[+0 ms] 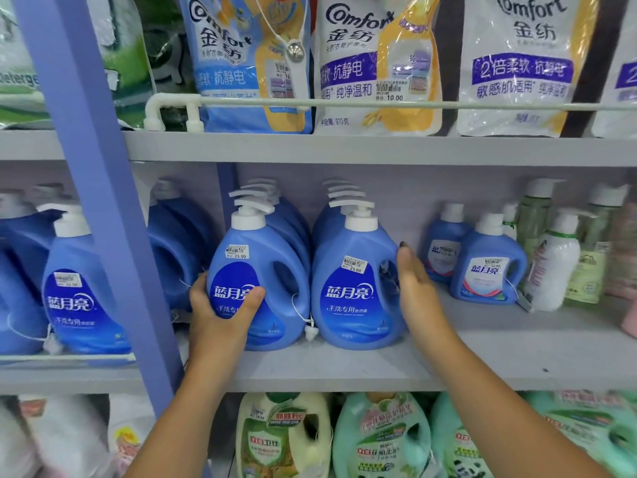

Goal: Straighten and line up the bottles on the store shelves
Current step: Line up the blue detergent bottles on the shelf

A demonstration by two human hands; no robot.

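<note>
Two large blue plastic pump bottles stand upright at the front edge of the grey middle shelf (482,360), long axes vertical, labels facing outward.

Left blue bottle (258,281): white pump nozzle points left, moulded handle opening on its right side, white price sticker near the shoulder. Left hand (220,305) grips its lower left side, thumb across the glossy label, fingers curled round behind.

Right blue bottle (355,284): nozzle also points left, handle on right. Right hand (413,288) lies flat, fingers straight, against the handle side.

Each bottle heads a row of matching bottles running toward the shelf back. Smooth rounded bodies, ribbed white collars.

Smaller blue bottles (486,267) stand further right.
</note>
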